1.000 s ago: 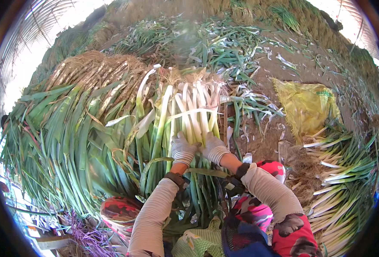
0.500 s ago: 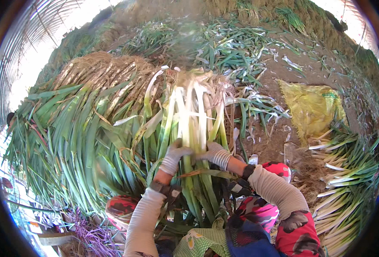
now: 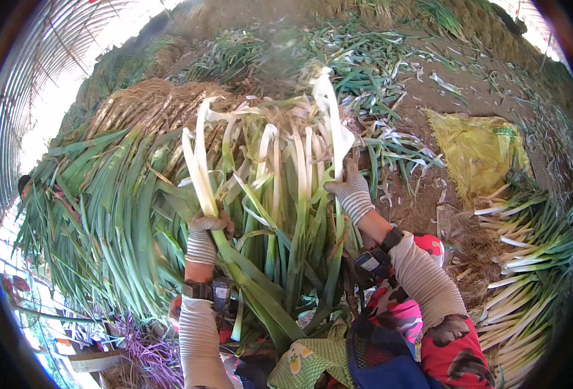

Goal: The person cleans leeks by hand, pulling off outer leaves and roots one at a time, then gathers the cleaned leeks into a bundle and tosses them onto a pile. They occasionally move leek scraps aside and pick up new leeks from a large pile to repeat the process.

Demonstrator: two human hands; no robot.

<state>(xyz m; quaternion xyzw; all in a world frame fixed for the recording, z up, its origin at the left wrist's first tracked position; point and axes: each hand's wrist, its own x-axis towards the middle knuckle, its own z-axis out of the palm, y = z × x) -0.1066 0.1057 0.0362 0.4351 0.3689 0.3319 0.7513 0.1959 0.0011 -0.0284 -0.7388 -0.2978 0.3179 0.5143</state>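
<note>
The left hand (image 3: 207, 232), at 8 o'clock from the view's centre, is wrapping its gloved fingers around two leek stalks (image 3: 199, 175). It is gripping them just below the white shafts; the white ends are pointing toward 12 o'clock and the green leaves are trailing toward 5 o'clock. The right hand (image 3: 352, 193), at 3 o'clock, is pinching a single stalk (image 3: 335, 120) between thumb and fingers, its white end rising toward 12 o'clock with loose pale skin hanging off. Further stalks (image 3: 302, 172) are lying between the hands. A leek heap (image 3: 114, 207) is occupying 9 o'clock, a leek row (image 3: 513, 311) 4 o'clock.

Handling: each stalk is probably presenting as light and long, the shaft firm but prone to snapping, the leaves limp and bending. Outer skins are likely behaving as slippery, peeling layers. Best hold: the white-to-green transition, where the shaft is seemingly giving the firmest purchase; leaf tips are offering poor support.
</note>
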